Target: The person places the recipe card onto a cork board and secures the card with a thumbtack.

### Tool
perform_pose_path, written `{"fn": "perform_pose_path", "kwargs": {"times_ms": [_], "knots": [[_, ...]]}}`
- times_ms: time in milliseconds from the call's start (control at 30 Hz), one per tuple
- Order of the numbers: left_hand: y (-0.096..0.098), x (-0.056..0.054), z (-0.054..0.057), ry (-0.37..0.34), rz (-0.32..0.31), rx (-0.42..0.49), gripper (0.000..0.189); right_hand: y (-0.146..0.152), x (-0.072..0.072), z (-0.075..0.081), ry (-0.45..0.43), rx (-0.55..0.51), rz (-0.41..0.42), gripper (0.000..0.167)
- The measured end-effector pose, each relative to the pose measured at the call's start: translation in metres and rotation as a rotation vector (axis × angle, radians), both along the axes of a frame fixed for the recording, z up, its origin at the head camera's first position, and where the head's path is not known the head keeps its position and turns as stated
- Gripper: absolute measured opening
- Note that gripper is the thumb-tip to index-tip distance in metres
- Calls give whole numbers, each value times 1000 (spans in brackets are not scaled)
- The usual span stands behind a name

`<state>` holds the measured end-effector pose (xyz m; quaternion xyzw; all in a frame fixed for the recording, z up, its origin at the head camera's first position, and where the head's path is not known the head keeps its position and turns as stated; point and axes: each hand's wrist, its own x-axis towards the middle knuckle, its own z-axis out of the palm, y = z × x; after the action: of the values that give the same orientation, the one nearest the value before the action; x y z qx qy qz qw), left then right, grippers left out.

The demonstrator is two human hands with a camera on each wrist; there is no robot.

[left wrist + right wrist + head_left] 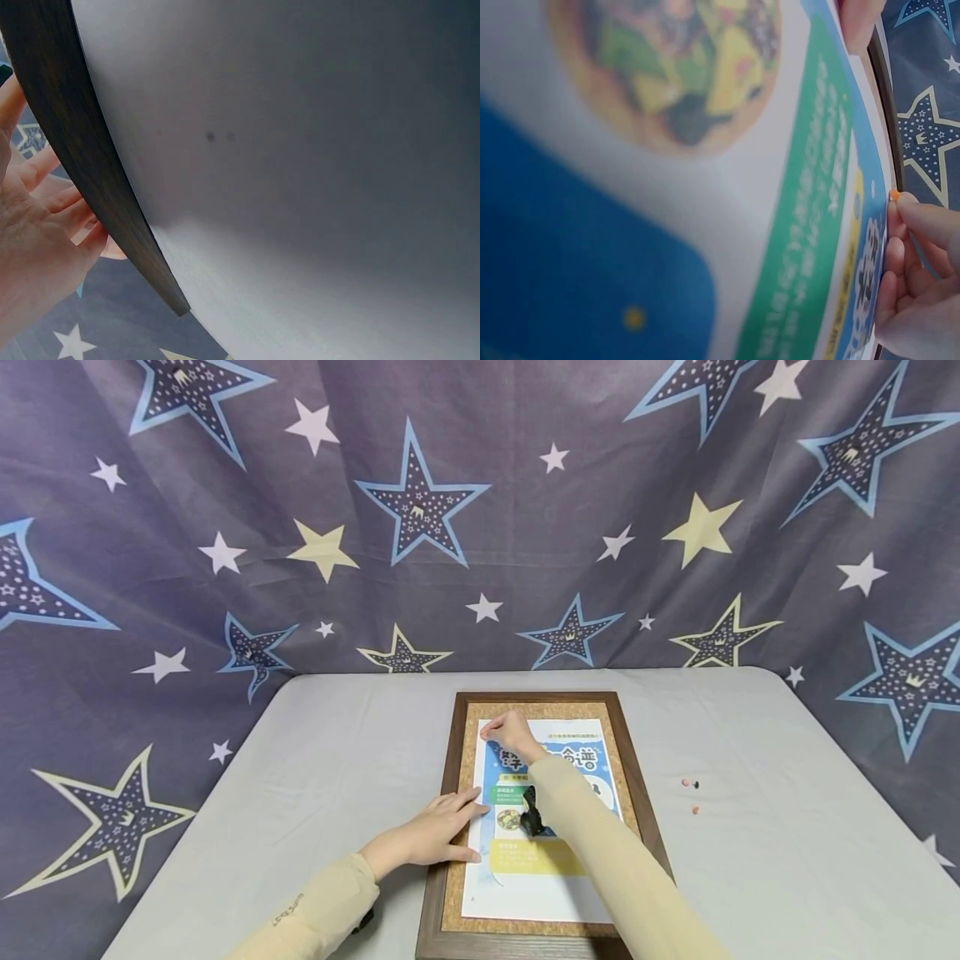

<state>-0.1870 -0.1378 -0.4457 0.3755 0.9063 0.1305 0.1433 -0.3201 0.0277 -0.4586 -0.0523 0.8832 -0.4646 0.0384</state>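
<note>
Right hand (pixel 513 737): grip narrow, pinching a small orange piece (pixel 895 195) at the upper-left corner of the white, blue-printed paper poster (pixel 540 893). Left hand (pixel 438 828): fingers spread, resting along the poster's left edge. Poster lies on the brown-framed cork board (pixel 510 947), centre-bottom of the head view, on the pale grey table (pixel 772 877). The beige right sleeve (pixel 630 877) and black wrist device (pixel 531 814) obstruct the poster. Small red pieces (pixel 696 810) lie right of the board. Poster's long axis runs bottom to top, title end uppermost. Its lower-right corner is hidden by the sleeve; the orange piece's shape is indistinct.
</note>
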Motion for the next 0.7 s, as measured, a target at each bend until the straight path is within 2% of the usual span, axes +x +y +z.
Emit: {"fn": "perform_pose_path", "kwargs": {"times_ms": [700], "knots": [[0,0,-2,-7,6,4,66,1,4,3,-7,-3,-13,11]]}}
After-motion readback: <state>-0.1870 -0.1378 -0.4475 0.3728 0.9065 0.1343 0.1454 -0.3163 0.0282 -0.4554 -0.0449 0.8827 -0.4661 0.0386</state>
